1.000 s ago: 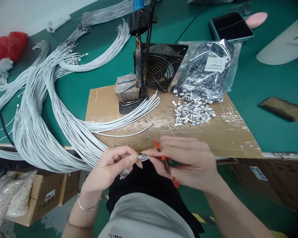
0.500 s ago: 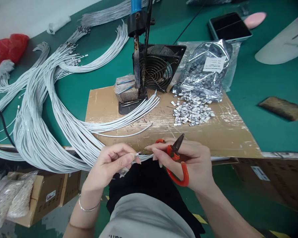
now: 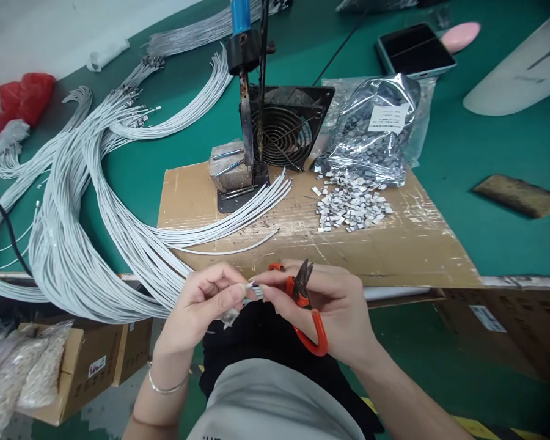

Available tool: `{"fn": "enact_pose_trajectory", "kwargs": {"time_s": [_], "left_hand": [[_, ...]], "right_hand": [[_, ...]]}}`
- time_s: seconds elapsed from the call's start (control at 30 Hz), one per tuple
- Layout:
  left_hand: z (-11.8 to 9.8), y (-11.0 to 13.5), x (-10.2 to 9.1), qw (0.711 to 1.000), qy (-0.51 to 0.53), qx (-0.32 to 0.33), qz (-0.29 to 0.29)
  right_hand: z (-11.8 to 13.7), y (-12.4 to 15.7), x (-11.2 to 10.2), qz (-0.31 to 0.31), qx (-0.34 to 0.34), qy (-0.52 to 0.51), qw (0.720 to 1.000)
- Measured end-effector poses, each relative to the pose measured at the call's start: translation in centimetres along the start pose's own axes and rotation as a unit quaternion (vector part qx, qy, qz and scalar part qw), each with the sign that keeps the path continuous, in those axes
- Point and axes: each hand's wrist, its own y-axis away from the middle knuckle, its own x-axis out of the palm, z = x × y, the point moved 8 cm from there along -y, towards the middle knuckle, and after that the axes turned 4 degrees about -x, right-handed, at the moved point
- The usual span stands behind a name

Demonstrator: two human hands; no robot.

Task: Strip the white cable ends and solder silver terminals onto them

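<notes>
Near the table's front edge my left hand [image 3: 206, 305] pinches the end of a white cable [image 3: 255, 293] between thumb and forefinger. A crumpled clear plastic piece [image 3: 230, 317] hangs below those fingers. My right hand [image 3: 337, 305] holds orange-handled scissors [image 3: 319, 335] against the palm, their dark blades pointing up and away from me. Its thumb and forefinger meet at the same cable end, close to the left fingertips. What exactly lies between the right fingertips is too small to make out. The large white cable bundle [image 3: 68, 232] runs in from the left to my left hand.
A soldering iron stand [image 3: 245, 116] rises behind the cardboard sheet [image 3: 417, 250], beside a black fan [image 3: 282, 131]. Small metal-and-white connectors [image 3: 355, 205] are heaped before a silvery bag [image 3: 380, 131]. A phone [image 3: 415, 50] and a brown block [image 3: 520, 194] lie to the right.
My right hand, with the scissors, has moved left until its fingertips meet the cable end at my left hand. The left hand keeps its pinch. The view has shifted slightly.
</notes>
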Motion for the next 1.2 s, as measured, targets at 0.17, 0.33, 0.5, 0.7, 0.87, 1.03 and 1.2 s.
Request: {"fn": "enact_pose_trajectory", "kwargs": {"time_s": [0.17, 0.33, 0.5, 0.7, 0.87, 1.03, 1.2], "left_hand": [[-0.3, -0.1, 0.3, 1.0, 0.0, -0.002, -0.008], [-0.4, -0.3, 0.6, 1.0, 0.013, 0.002, -0.002], [-0.2, 0.0, 0.7, 0.999, 0.03, 0.018, 0.016], [-0.1, 0.1, 0.4, 0.999, -0.003, 0.032, -0.015], [-0.2, 0.6, 0.7, 0.991, -0.054, 0.085, -0.092], [-0.1, 1.6, 1.7, 0.967, -0.066, 0.169, -0.179], [0.5, 1.1, 1.9, 0.973, 0.016, 0.158, -0.166]], "right_hand": [[0.1, 0.0, 0.0, -0.016, 0.009, -0.006, 1.0], [0.6, 0.1, 0.2, -0.025, 0.0, -0.017, 1.0], [0.6, 0.0, 0.5, -0.024, 0.006, -0.03, 0.999], [1.0, -0.1, 0.5, -0.007, 0.024, -0.024, 0.999], [0.7, 0.0, 0.1, -0.068, 0.077, -0.016, 0.995], [-2.1, 1.1, 2.8, -0.132, 0.185, -0.22, 0.949], [-2.6, 1.5, 3.4, -0.165, 0.197, -0.212, 0.943]]}}
